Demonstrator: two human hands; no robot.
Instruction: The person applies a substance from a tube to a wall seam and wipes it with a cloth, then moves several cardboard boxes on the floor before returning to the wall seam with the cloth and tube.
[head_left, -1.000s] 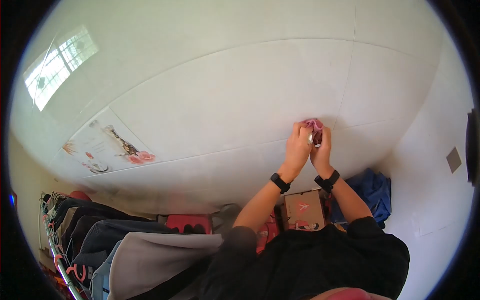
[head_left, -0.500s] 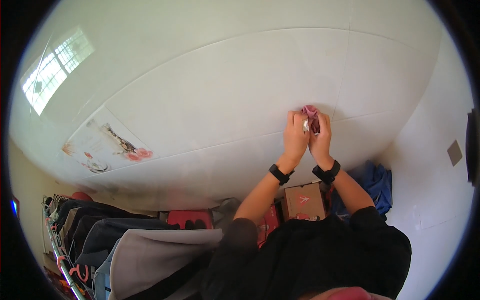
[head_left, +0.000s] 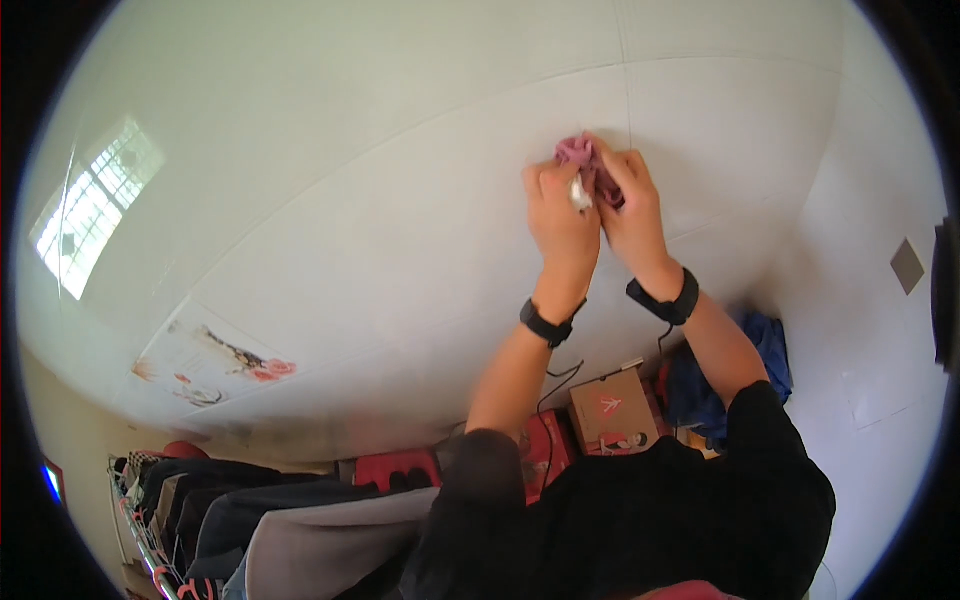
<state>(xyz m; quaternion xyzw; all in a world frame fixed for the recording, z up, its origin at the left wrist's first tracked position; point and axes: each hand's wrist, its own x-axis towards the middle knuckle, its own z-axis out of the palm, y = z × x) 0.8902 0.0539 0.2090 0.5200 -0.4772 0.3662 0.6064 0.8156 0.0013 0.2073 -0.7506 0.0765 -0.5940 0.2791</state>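
Both my hands are raised close together in front of the pale tiled wall (head_left: 430, 170). A crumpled pink cloth (head_left: 575, 150) is bunched between them. My left hand (head_left: 562, 220) is closed on the cloth's left side. A small white piece (head_left: 580, 194) shows at its fingers; its kind I cannot make out. With its fingers curled, my right hand (head_left: 637, 215) grips the cloth's right side, where dark folds show. Whether the cloth touches the wall is hard to tell. Each wrist wears a black strap.
Clothes (head_left: 330, 540) hang on a metal rail at lower left. Below my arms stand a red stool (head_left: 398, 468) and a brown cardboard box (head_left: 612, 405), with blue fabric (head_left: 765, 360) beside them. A flower picture (head_left: 225, 360) decorates the wall. Another wall (head_left: 880, 340) rises at right.
Both hands and the pink cloth sit higher and slightly further left in the view. The view itself has shifted, and thin black cables now show by the wrists.
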